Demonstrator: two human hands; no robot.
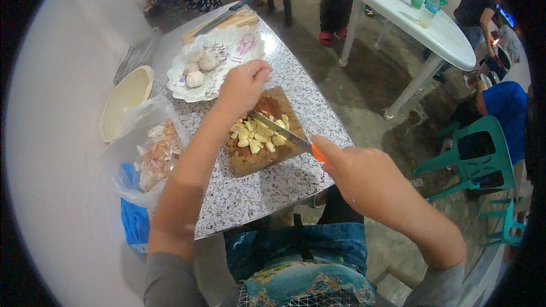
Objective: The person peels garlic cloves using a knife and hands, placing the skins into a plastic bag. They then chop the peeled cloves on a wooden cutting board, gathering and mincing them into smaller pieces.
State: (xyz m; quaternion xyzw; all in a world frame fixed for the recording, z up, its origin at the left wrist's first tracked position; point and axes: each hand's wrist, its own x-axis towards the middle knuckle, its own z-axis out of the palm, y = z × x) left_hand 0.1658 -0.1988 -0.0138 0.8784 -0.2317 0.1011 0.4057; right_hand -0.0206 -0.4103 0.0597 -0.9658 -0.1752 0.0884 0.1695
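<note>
My right hand [362, 175] grips the orange handle [319, 153] of a kitchen knife. Its blade [283, 133] slants over a brown wooden cutting board [247, 164], across peeled, cut garlic [256, 136]. The blade's tip is near my left wrist. Above the board's far left corner, my left hand [245, 85] is curled with the thumb beside the fingers; whether anything is inside it is hidden. Just beyond sits a scalloped, flower-patterned plate [232, 51] with several whole garlic bulbs [200, 70]. Left of my left forearm, a clear plastic bag [115, 153] holds garlic skins [160, 153].
A cream bowl [128, 104] leans by the wall. Behind the plate, another knife [219, 21] lies on a wooden board [247, 17]. The speckled table [239, 204] ends close before me. Rightward are a white plastic table [396, 8], a green chair [482, 149] and several people.
</note>
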